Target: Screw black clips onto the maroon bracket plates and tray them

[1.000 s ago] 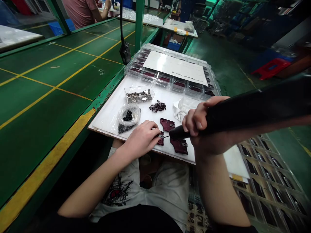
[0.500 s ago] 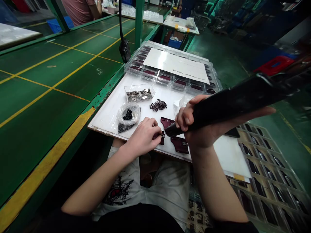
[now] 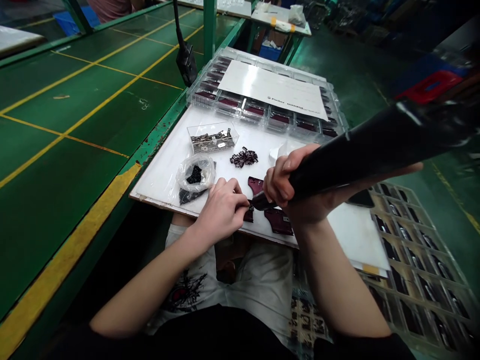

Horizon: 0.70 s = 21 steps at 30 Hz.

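Head view. Right hand (image 3: 309, 207): fingers wrapped around a long black tool (image 3: 348, 150), by which the tapered end is pointed down to the left. Left hand (image 3: 223, 207): fingers bent and drawn narrow at the tool's end; whether anything is pinched cannot be told. Small maroon part (image 3: 248, 216): laid on the white board (image 3: 157, 172), at the left fingertips, partly covered by them. Two further maroon pieces: one (image 3: 279, 222) placed just to its right, one (image 3: 255, 185) set beyond, partly hidden by the right hand. Also held on the board: clear box (image 3: 212, 142) of metal pieces; heap of small dark pieces (image 3: 244, 157); plastic bag (image 3: 206, 172) with black contents; clear trays (image 3: 270, 122), overlaid by a white sheet (image 3: 273, 90).
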Each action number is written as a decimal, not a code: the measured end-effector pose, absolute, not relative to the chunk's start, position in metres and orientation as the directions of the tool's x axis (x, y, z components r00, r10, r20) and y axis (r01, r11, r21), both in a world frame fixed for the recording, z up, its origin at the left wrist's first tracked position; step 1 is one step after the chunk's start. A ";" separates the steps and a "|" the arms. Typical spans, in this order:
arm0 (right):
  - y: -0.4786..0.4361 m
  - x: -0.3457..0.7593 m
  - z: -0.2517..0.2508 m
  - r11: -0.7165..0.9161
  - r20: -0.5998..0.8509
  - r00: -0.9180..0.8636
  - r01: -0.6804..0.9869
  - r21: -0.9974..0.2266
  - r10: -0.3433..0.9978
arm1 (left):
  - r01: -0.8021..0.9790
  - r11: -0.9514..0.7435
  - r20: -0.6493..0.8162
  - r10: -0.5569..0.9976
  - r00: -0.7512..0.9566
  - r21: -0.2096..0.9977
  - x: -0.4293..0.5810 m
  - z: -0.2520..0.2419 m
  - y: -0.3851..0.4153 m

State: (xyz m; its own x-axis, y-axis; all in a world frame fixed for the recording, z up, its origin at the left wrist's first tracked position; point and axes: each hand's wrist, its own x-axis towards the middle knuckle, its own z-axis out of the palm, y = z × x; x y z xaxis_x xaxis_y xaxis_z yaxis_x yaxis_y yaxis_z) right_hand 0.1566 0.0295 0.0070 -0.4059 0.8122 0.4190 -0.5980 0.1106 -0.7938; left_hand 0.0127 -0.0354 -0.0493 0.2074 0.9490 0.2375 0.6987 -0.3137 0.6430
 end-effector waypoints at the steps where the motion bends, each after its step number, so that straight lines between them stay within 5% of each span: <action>1: 0.030 0.156 0.007 0.124 0.421 -0.399 -0.590 -0.798 0.815 | 0.704 -0.310 0.237 0.950 0.203 0.639 0.013 -0.049 -0.036; 6: 0.030 0.154 0.013 0.175 0.474 -0.407 -0.585 -0.792 0.781 | 0.726 -0.310 0.242 0.949 0.201 0.613 0.013 -0.049 -0.037; 13: 0.037 0.148 0.034 0.017 0.372 -0.521 -0.564 -0.825 0.768 | 0.750 -0.325 0.225 0.945 0.236 0.576 0.013 -0.046 -0.036; 18: 0.028 0.176 0.078 0.284 0.505 -0.354 -0.520 -0.806 0.787 | 0.764 -0.413 0.288 0.908 0.304 0.495 0.001 -0.016 -0.042; 21: 0.014 0.201 0.095 0.400 0.539 -0.268 -0.434 -0.808 0.798 | 0.885 -0.242 0.372 0.924 0.086 0.397 -0.025 0.009 -0.038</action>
State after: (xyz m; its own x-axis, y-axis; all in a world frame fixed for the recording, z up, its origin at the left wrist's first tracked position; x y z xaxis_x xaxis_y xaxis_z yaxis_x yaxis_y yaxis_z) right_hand 0.2010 0.0141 0.0947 -0.2680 0.7985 0.5391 -0.4339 0.3995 -0.8075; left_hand -0.0254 -0.0382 0.0090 0.0861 0.9244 0.3717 0.8854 -0.2420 0.3968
